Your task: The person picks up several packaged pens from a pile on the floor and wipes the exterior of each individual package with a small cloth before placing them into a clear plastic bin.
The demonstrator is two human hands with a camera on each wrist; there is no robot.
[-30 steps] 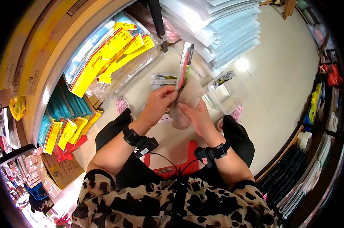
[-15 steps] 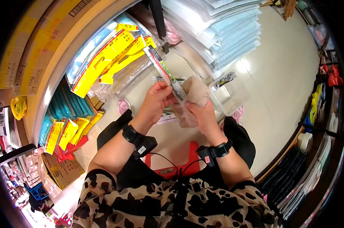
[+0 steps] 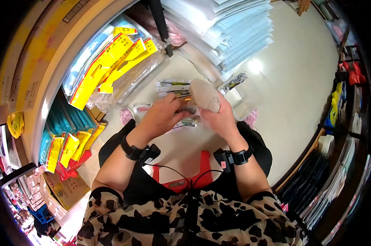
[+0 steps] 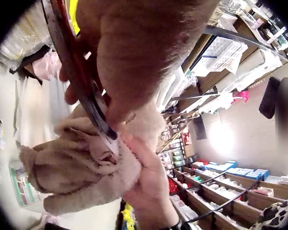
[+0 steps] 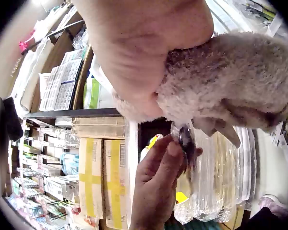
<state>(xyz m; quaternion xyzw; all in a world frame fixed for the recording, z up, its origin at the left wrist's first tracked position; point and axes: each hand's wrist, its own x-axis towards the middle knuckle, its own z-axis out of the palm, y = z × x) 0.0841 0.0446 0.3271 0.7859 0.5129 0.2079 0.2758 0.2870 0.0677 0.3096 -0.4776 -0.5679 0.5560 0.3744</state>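
My left hand (image 3: 159,117) pinches a slim packet with dark bristles at one end (image 3: 188,110); in the left wrist view this packet (image 4: 74,62) runs long and narrow beside the hand (image 4: 134,52), its lower end against the cloth. A fuzzy beige-grey cloth (image 3: 204,95) is gripped in my right hand (image 3: 221,121). The right wrist view has the cloth (image 5: 230,76) bunched under the right hand (image 5: 134,57), while the left hand's (image 5: 156,184) thumb and finger pinch the packet (image 5: 186,141) just below it.
Several slim packets (image 3: 173,88) lie on the floor beyond the hands, beside a clear plastic box (image 3: 234,98). Yellow-topped packages (image 3: 101,65) fill the shelf at left. Pale blue sheets (image 3: 238,45) are stacked ahead, and a red stool (image 3: 204,164) stands between the legs.
The long packet, pointing up and away from the left hand before, is now lower and mostly hidden by that hand. The cloth has been turned and bunched upward in the right hand.
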